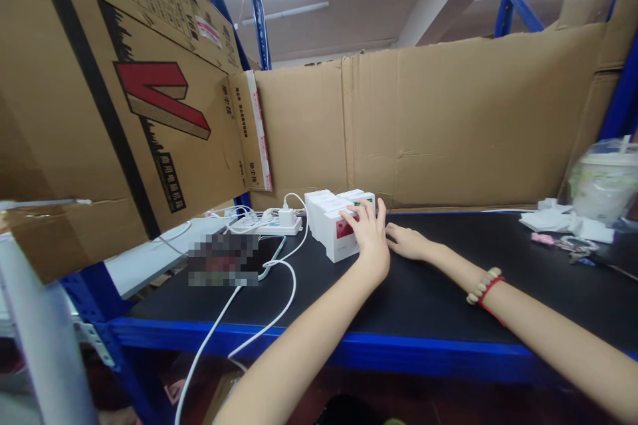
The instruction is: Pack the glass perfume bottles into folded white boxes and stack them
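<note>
Several small white boxes (pixel 323 222) stand upright in a tight group on the black tabletop (pixel 423 292). The front one shows a dark red picture on its face. My left hand (pixel 369 232) rests against the front and right side of the group, its fingers spread over the box edges. Just to its right, my right hand (pixel 406 241) lies low near the tabletop beside the boxes, with its fingers partly hidden behind my left hand. A bead bracelet and a red cord circle my right wrist.
A white power strip (pixel 274 224) with chargers and a phone (pixel 264 255) with a white cable (pixel 294 285) lie left. A lidded drink cup (pixel 603 182), tissues (pixel 568 219) and keys (pixel 573 244) are right. Cardboard walls (pixel 448 126) border the table.
</note>
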### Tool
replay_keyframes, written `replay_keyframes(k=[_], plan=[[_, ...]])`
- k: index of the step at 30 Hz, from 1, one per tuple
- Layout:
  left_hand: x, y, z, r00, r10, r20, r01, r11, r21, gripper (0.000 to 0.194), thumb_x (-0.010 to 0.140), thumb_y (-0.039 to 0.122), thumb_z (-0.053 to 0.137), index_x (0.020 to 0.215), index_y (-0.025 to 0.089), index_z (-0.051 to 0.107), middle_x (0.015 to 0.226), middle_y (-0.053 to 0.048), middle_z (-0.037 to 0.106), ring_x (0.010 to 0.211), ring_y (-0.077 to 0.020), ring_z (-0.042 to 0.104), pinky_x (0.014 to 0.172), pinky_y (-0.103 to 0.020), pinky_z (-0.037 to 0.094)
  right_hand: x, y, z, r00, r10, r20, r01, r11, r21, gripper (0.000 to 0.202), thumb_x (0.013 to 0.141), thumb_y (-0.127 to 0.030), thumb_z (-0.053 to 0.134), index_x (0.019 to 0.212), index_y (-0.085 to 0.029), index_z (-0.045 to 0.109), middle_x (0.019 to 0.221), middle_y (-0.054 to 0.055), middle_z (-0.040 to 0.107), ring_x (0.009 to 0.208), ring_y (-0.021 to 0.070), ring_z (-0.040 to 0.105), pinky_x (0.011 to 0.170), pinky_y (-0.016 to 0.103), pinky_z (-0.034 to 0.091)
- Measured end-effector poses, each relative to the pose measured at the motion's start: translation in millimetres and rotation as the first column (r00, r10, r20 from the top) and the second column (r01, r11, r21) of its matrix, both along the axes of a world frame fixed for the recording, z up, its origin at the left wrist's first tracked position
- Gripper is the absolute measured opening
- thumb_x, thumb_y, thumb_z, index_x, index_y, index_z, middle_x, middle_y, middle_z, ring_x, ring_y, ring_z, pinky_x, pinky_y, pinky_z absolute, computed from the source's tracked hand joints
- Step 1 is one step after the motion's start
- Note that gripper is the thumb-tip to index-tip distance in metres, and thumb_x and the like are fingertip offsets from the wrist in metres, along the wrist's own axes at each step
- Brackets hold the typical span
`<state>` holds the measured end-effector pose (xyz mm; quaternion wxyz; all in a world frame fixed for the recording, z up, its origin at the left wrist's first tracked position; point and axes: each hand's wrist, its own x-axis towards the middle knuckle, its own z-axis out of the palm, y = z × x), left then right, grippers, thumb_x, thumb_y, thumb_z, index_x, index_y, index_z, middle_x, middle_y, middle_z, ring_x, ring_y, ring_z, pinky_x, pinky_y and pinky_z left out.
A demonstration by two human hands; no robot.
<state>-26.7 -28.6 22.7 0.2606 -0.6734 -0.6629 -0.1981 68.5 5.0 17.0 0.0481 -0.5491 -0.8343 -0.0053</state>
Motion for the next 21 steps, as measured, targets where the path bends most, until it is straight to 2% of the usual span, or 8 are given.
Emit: replay_keyframes(k=[9,12,16,21], plan=[[2.0,1.4,-1.5,0.998,-0.03,-0.053,0.031,0.999,0.011,0.05,0.081,0.007,0.03,0.128,0.022,0.04,0.131,-0.011,0.042,0.118,-0.0287,0.04,0.097,-0.056,0.033,-0.4,-0.6,0.8,1.0,-0.008,0.01,0.008,1.0,-0.021,0.038,0.087,-0.022,0.031,0.121,-0.022,0.049,0.123,0.009,0.049,0.105,0.0247,0.055,0.085,0.033,0.042],[1.2,3.7,-4.1,0.999,-0.019,-0.035,0.019,1.0,-0.003,0.05,0.081,0.007,0.03,0.126,0.024,0.042,0.132,-0.009,0.04,0.121,-0.0285,0.036,0.099,-0.058,0.027,-0.2,-0.4,0.5,1.0,0.0,0.009,0.0,1.0,-0.012,0.038,0.087,-0.023,0.031,0.12,-0.019,0.049,0.119,0.011,0.051,0.102,0.0248,0.055,0.083,0.032,0.042],[0.2,6.0,-5.4,0.998,-0.047,0.036,0.049,0.996,-0.071,0.055,0.078,0.003,0.031,0.127,0.025,0.041,0.135,-0.009,0.037,0.129,-0.0291,0.023,0.104,-0.059,0.016,-0.1,-0.5,0.0,1.0,0.016,0.016,-0.016,1.0,0.008,0.037,0.087,-0.023,0.031,0.118,-0.02,0.05,0.112,0.011,0.053,0.097,0.023,0.058,0.079,0.03,0.043],[0.4,6.1,-4.5,0.993,-0.069,0.09,0.076,0.994,-0.073,0.057,0.077,0.003,0.032,0.128,0.028,0.039,0.136,-0.007,0.037,0.131,-0.0285,0.02,0.104,-0.06,0.013,-0.7,-1.2,0.4,1.0,0.007,0.026,-0.007,1.0,0.01,0.037,0.086,-0.023,0.032,0.118,-0.02,0.051,0.111,0.011,0.053,0.097,0.0232,0.057,0.079,0.031,0.042]])
